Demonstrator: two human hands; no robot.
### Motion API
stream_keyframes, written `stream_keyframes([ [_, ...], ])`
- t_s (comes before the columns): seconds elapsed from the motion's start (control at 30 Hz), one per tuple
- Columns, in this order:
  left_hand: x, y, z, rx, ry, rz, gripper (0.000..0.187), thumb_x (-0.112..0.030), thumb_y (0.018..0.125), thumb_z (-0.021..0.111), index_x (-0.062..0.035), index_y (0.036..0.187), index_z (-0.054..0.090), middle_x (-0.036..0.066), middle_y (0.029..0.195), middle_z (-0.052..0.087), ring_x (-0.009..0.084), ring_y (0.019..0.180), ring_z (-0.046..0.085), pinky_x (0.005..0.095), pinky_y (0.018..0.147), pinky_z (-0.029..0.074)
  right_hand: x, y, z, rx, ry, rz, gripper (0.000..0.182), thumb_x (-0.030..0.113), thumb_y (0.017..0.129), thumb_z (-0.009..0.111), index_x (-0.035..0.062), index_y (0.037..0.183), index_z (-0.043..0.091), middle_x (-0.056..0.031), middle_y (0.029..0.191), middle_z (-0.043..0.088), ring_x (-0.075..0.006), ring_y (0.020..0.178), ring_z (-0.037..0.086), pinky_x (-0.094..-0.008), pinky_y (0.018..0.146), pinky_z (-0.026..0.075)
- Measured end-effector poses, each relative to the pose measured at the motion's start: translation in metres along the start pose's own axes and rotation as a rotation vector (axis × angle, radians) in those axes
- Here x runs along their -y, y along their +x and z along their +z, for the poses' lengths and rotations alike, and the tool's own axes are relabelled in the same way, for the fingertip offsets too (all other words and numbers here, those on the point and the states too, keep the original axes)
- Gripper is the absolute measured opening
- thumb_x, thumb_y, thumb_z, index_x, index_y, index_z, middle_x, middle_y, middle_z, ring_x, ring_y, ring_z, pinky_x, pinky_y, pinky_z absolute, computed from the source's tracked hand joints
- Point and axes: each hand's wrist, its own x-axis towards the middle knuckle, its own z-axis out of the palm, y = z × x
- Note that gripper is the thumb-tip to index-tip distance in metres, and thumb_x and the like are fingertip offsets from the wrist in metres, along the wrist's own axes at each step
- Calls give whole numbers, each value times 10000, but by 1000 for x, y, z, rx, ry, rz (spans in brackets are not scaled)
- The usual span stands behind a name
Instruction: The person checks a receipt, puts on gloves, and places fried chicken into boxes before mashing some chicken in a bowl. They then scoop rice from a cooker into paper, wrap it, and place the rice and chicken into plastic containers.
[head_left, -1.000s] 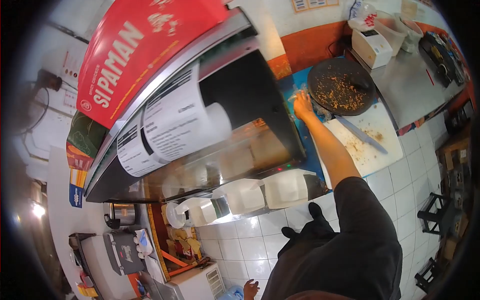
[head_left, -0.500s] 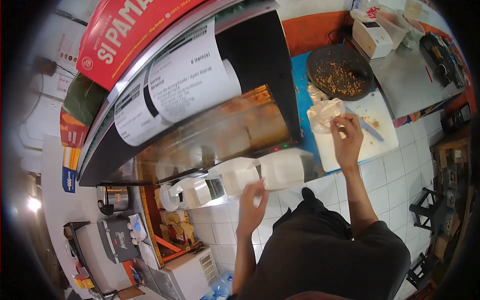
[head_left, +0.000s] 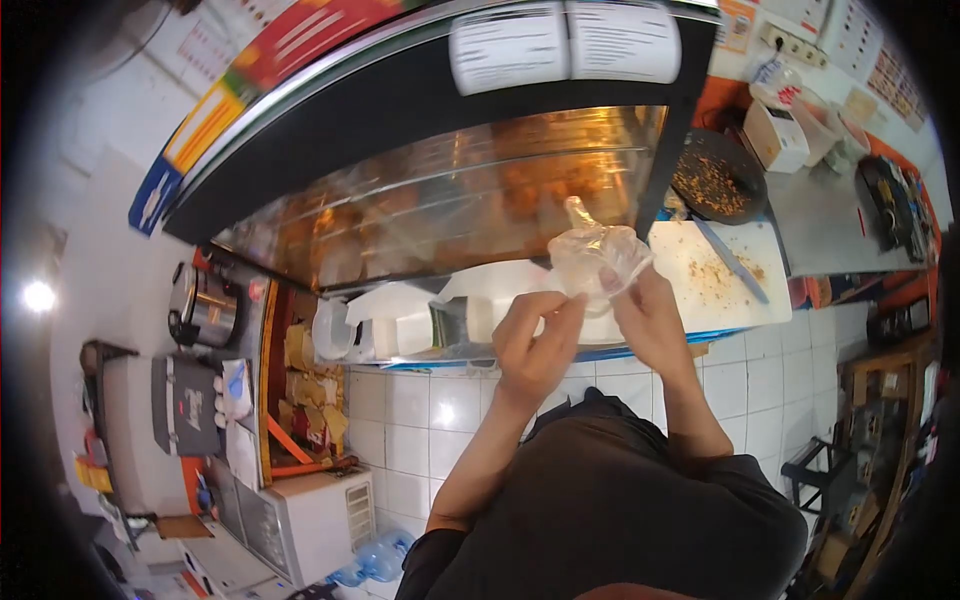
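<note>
Both hands are raised in front of the glass display case [head_left: 420, 190], at a crumpled piece of thin clear plastic [head_left: 590, 255], a bag or a glove. My right hand [head_left: 652, 318] grips the plastic's lower right edge, its fingertips partly behind the film. On the other side, my left hand [head_left: 540, 338] pinches at the lower left edge with thumb and forefinger. A narrow end of the plastic points upward. Below and left of the hands stand open white paper boxes [head_left: 405, 332] in a row along the case.
On the right, a knife [head_left: 733, 262] lies on a white cutting board [head_left: 690, 300] with crumbs. Behind it is a dark round pan [head_left: 745, 205] holding brown bits. A clear plastic tub [head_left: 331, 330] ends the box row. A black stool [head_left: 815, 465] stands on the tiled floor.
My right hand has brought the plastic leftward from over the cutting board to before the case. My left hand has come up from the boxes to the plastic. The view has shifted.
</note>
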Motion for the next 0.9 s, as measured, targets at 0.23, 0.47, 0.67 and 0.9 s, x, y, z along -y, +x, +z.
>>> stream_keyframes([
  [0.23, 4, -37, -101, -34, 1, -12, 183, 91, 699, 715, 3, 847, 652, 95, 823, 586, 243, 719, 588, 325, 597, 473, 39, -23, 121, 125, 847, 215, 255, 167, 939, 602, -22, 1107, 579, -65, 858, 664, -90, 672, 595, -232, 563, 466],
  [0.47, 18, -60, -203, -179, 157, -172, 206, 46, 726, 726, 3, 917, 663, 134, 894, 592, 263, 779, 595, 333, 638, 476, 60, -57, 225, 488, 1030, 75, 639, 442, 988, 411, 158, 1515, 188, -190, 1516, 292, -408, 1352, 352, -482, 1136, 274],
  [0.67, 32, -81, -273, -71, 248, -136, 239, 22, 732, 699, -7, 964, 648, 119, 942, 608, 278, 817, 603, 353, 683, 490, 69, -98, 295, 587, 1177, 121, 486, 202, 1010, 402, 12, 1445, 299, -222, 1477, 348, -351, 1320, 421, -424, 1064, 407],
  [0.9, 31, -108, -302, -25, 276, -271, 157, -18, 800, 632, -5, 952, 597, 126, 927, 595, 327, 862, 588, 416, 750, 469, 69, -105, 360, 828, 1245, 355, 642, 480, 993, 380, -9, 1410, 375, -204, 1485, 347, -375, 1342, 379, -453, 1121, 309],
])
